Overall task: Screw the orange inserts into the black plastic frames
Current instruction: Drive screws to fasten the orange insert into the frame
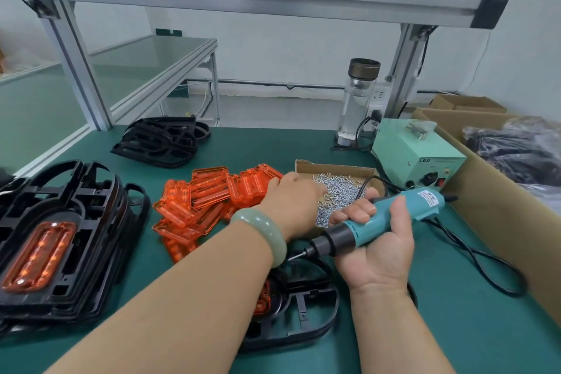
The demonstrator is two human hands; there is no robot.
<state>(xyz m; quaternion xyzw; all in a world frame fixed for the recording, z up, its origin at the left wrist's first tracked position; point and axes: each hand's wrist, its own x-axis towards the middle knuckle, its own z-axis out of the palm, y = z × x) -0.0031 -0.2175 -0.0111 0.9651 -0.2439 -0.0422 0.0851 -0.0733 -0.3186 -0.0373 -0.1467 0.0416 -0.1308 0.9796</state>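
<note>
The left forearm reaches diagonally across the desk [461, 331], a pale green bangle [263, 234] on the wrist. The left hand [293, 200] lies back up over the cardboard tray [331, 166] of small silver screws [344, 188]. Its fingers dip down among them, hidden behind the knuckles, so I cannot tell whether its grip has closed on a screw.

The right hand [378, 249] is turned palm up, with its grip wrapped fully round the teal electric screwdriver [394, 215]. The thumb lies along the top of the barrel. The bit points left and slightly down, ending just beside the left wrist. The tool's black cord [473, 255] trails off to the right across the desk.

Under both forearms lies a black plastic frame [306, 313], flat on the desk, with a sliver of orange insert [263, 300] showing in it. A loose pile of orange inserts [206, 200] sits just left of the left hand. At the far left stands a stack of black frames [91, 222], the top one with an insert seated [39, 255] in it. More frames [161, 140] lie behind.
</note>
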